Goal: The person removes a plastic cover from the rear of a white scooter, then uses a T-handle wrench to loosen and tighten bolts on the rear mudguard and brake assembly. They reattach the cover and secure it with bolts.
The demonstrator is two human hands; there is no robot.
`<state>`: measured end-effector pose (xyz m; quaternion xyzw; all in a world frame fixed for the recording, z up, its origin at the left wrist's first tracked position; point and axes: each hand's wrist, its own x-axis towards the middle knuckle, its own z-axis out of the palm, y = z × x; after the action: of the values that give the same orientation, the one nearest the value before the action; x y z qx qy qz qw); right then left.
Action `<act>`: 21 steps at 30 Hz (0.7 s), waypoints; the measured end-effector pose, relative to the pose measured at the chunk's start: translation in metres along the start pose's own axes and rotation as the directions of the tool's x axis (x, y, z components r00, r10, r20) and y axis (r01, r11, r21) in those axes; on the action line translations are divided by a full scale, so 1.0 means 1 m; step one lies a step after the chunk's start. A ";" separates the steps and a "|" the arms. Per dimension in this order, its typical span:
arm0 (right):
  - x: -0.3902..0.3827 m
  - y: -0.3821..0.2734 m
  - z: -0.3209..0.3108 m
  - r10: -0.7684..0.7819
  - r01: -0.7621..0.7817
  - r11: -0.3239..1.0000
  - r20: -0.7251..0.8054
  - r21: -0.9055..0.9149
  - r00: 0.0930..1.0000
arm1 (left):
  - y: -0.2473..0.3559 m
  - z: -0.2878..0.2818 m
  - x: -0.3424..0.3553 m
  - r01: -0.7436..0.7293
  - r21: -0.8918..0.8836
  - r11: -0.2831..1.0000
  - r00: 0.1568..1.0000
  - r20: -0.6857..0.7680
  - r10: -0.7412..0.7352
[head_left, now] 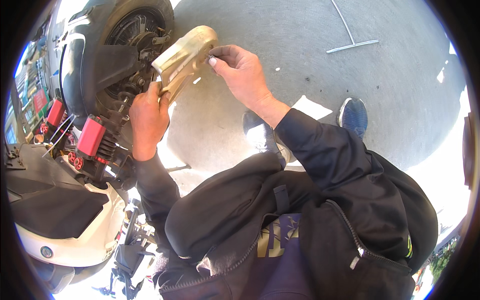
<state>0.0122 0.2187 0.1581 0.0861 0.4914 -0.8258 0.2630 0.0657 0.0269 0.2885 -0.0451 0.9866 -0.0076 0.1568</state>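
Observation:
My left hand [150, 117] grips the near end of a gold-coloured metal arm [186, 49], a long piece with an opening through its middle and a rounded far end. It is held up off the ground, beside the scooter's rear wheel [141, 31]. My right hand [239, 72] meets the rounded end with thumb and forefinger pinched together at a hole there. A small dark bit shows at those fingertips, too small to name. The wheel's hub and its black swingarm [116, 65] are close by on the left.
Left of me stands the scooter with a white and black body [65, 220] and a shock absorber with a red reservoir [91, 136]. A T-shaped metal wrench [353, 44] lies on the concrete floor [310, 30] at the far right. My shoes [353, 117] rest on that floor.

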 end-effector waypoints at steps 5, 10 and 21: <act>0.000 0.018 -0.009 0.288 -0.263 0.940 -0.092 0.217 0.953 | 0.028 0.011 -0.002 -0.160 0.079 0.984 0.987 0.006 0.161; 0.003 0.023 -0.013 0.368 -0.324 0.859 -0.040 0.397 0.929 | 0.033 0.016 -0.018 -0.134 0.139 0.981 0.986 -0.076 0.145; 0.006 0.011 -0.010 0.368 -0.364 0.727 0.118 0.582 0.922 | 0.022 0.022 -0.030 -0.122 0.135 0.983 0.952 -0.265 0.154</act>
<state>0.0115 0.2216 0.1424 0.2613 0.1822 -0.8689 0.3788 0.0985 0.0512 0.2763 0.0348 0.9973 -0.0608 0.0214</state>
